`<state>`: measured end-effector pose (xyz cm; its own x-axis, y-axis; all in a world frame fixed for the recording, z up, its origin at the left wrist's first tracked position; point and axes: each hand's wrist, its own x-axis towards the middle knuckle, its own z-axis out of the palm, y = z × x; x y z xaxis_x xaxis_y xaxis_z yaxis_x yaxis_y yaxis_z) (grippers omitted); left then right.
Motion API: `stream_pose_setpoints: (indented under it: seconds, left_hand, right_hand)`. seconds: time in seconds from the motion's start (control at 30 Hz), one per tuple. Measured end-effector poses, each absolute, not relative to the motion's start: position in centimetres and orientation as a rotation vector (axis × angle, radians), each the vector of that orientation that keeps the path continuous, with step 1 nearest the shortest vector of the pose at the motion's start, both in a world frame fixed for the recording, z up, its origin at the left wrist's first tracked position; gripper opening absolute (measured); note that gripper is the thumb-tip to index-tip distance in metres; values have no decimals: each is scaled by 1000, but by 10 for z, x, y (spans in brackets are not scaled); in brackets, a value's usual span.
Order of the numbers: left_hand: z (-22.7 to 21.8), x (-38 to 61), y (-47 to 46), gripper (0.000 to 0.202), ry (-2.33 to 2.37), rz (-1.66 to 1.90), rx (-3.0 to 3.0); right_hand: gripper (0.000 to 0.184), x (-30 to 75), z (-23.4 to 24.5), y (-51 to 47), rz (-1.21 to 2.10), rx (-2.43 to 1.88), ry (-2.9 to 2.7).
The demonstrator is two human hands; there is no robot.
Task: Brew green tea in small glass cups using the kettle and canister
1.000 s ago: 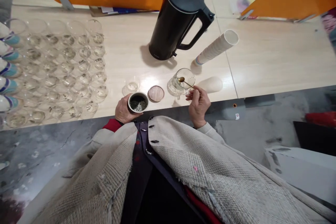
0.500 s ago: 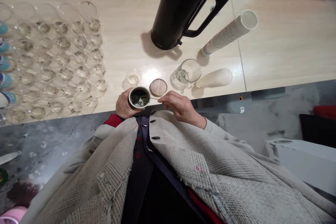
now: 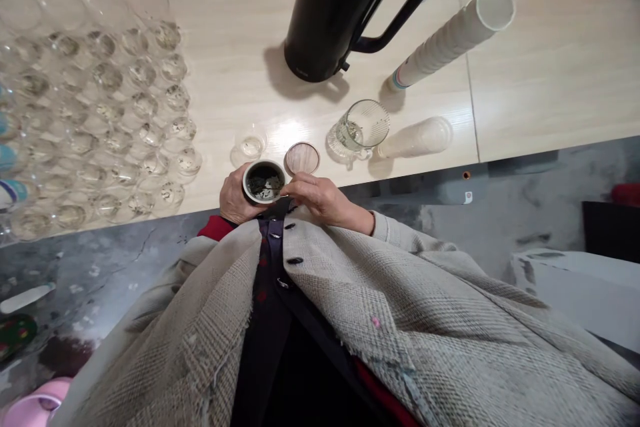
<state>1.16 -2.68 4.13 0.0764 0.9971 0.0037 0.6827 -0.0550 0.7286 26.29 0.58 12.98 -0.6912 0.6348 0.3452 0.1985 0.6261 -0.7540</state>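
Observation:
My left hand (image 3: 235, 197) is wrapped around a small round canister (image 3: 247, 190) with a pale rim, tilted so that its dark inside and loose tea leaves (image 3: 267, 185) show. At its right rim, my right hand (image 3: 317, 199) pinches the thin handle of a small spoon (image 3: 285, 195); the spoon's far end is inside the canister and hard to make out. Just behind the canister lies a round wooden lid (image 3: 303, 159). To its left stands a clear plastic cup (image 3: 251, 143). A ribbed glass mug (image 3: 367, 125) with some leaves in it stands to the right.
Rows of clear cups (image 3: 107, 140) with leaves at the bottom fill the table's left side. A large black kettle (image 3: 325, 20) stands at the back. Right of it are a stack of paper cups (image 3: 445, 40) and a stack of clear cups (image 3: 420, 138). The table (image 3: 540, 73) ends close before me.
My right hand has moved left, closer to the canister, and the spoon reaches further into it. The view has shifted slightly, so the kettle sits higher in the picture.

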Motion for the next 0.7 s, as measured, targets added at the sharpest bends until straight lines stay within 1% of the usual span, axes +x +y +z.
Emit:
stream_pose_setpoints:
  seconds: [0.17,0.53,0.7]
  left_hand:
    - [40,12,-27,110,1667,731,1812]
    - [44,12,-26,103,1659,711,1775]
    - [45,13,-26,106,1677,715,1778]
  right_hand:
    - [37,262,123,6,952,-645,-2259]
    - [34,263,119,8,942,-641,-2246]
    - [34,265,119,7,971,-638,-2216]
